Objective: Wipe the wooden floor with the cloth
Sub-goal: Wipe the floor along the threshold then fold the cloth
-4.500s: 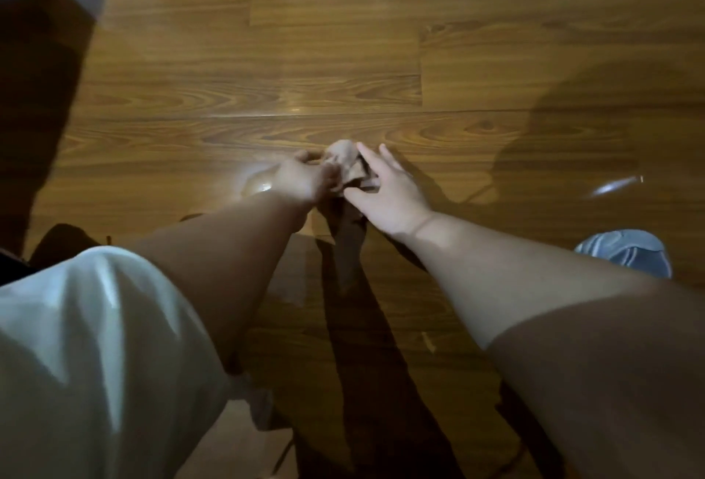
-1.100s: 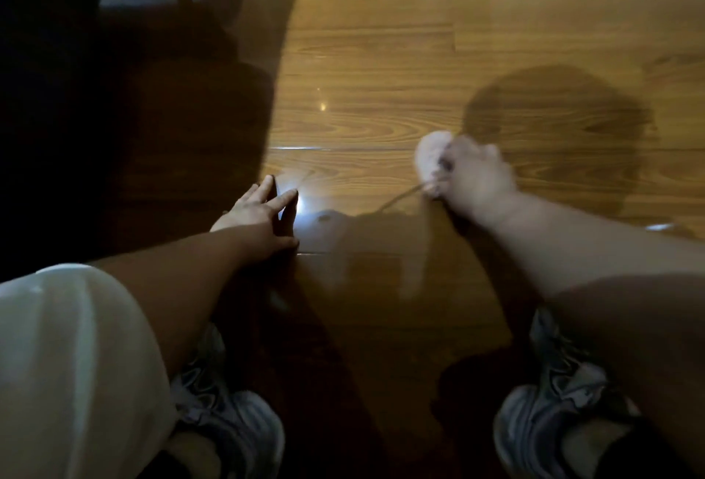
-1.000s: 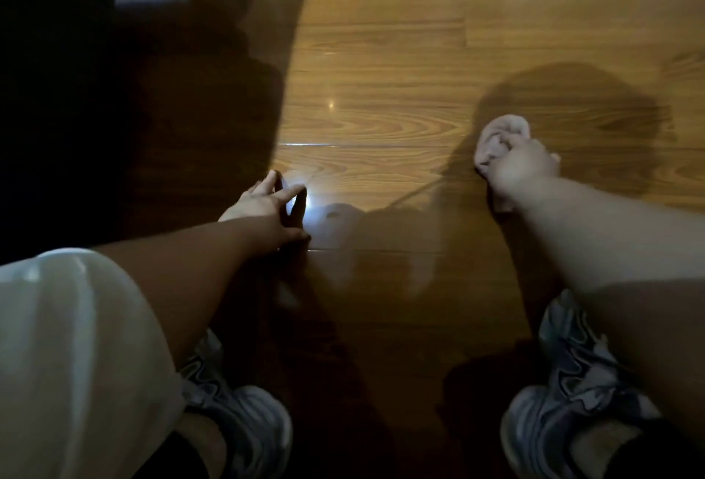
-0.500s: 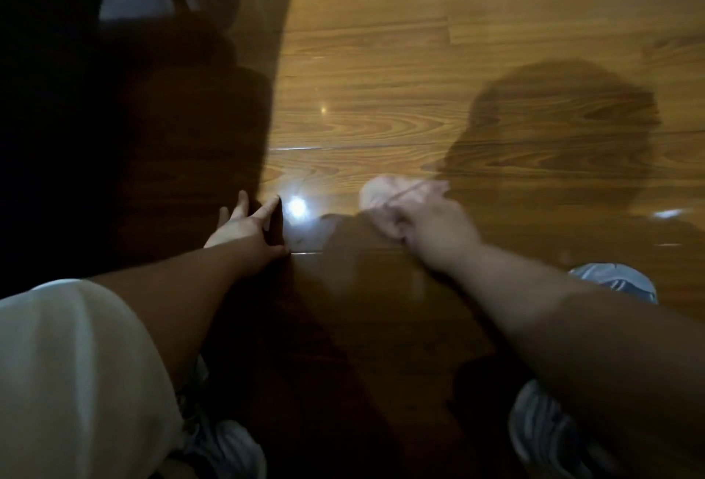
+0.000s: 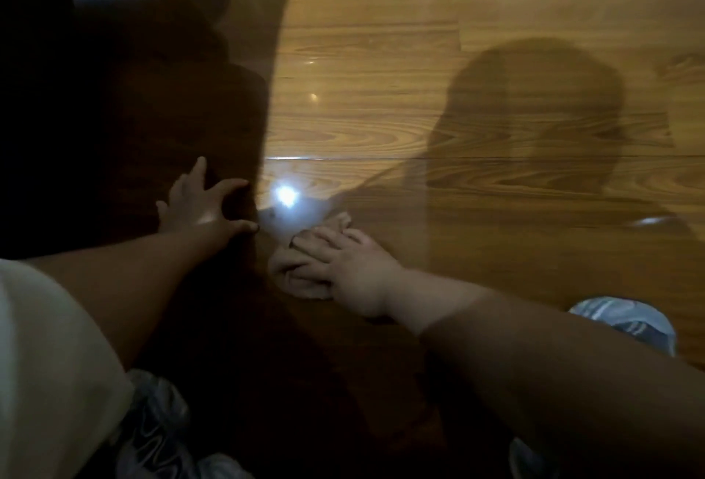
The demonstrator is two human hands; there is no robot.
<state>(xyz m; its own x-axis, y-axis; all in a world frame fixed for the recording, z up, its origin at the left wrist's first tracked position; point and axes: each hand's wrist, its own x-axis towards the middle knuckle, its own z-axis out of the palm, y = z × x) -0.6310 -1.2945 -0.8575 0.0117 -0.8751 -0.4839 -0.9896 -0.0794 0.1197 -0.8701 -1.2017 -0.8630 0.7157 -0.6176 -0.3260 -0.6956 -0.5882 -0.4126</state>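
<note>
The cloth [image 5: 297, 284] lies bunched on the floor [image 5: 381, 127] just in front of you, pressed under your right hand [image 5: 345, 269], whose fingers [image 5: 324, 240] lie close together and nearly straight across its top. Just beside it, your left hand [image 5: 198, 207] rests on the shadowed boards, fingers spread, thumb out toward a bright glare [image 5: 284, 194]. A shoe [image 5: 625, 322] shows by your right forearm. A white sleeve [image 5: 45, 364] fills the lower left.
</note>
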